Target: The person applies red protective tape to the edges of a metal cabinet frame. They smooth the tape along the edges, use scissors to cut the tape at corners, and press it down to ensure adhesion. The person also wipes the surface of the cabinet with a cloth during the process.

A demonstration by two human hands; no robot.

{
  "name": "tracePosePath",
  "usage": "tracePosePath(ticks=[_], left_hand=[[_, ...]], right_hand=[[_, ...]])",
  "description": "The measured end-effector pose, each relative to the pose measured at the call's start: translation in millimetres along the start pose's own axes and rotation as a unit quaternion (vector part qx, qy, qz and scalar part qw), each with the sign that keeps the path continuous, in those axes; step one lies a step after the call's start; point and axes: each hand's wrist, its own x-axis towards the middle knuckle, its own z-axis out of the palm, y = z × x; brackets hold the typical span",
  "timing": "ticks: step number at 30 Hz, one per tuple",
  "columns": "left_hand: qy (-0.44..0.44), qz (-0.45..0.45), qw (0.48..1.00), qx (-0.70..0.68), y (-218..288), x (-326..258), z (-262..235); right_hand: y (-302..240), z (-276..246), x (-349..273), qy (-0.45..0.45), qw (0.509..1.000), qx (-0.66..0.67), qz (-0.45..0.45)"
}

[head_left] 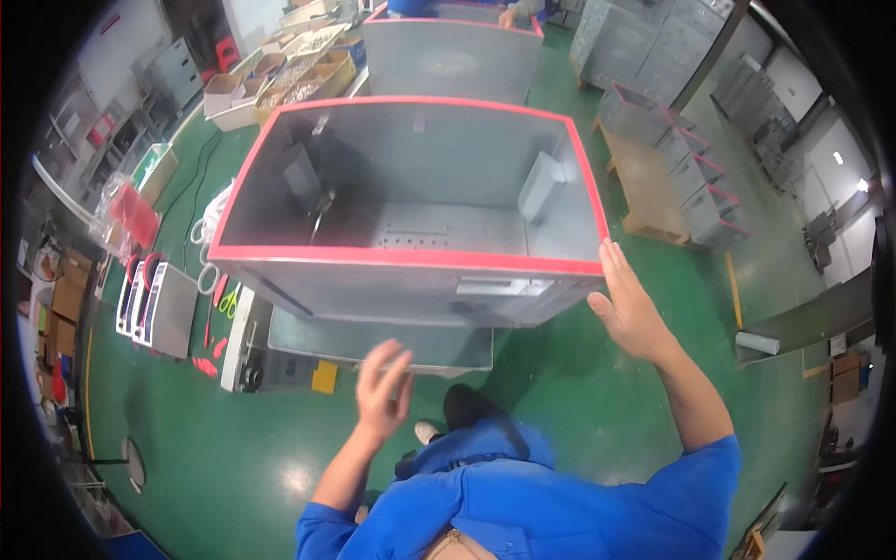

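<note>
In front of me a large grey metal box stands with its open side up, red edging strip running round its rim. Inside it are white angled brackets at both ends and a row of small holes. My right hand lies at the box's near right corner, fingers stretched out and touching the red edging. Below the box's front wall, my left hand hangs in the air with loosely bent fingers, slightly smeared, and I see nothing in it. The box rests above a grey platform.
Scissors with green handles and white power units lie left of the box. Beyond it stands another red-edged box, with a person's hand at its rim. Small boxes sit on a pallet at right.
</note>
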Motion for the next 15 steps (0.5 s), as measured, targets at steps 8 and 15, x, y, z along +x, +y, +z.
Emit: tracePosePath(ticks=[8, 15], left_hand=[[0.218, 0.021, 0.96, 0.174, -66, 72, -83], [0.311, -0.133, 0.934, 0.114, -127, 114, -132]], right_hand=[[88, 17, 152, 0.026, 0.997, -0.022, 0.07], [132, 22, 260, 0.041, 0.991, 0.002, 0.125]])
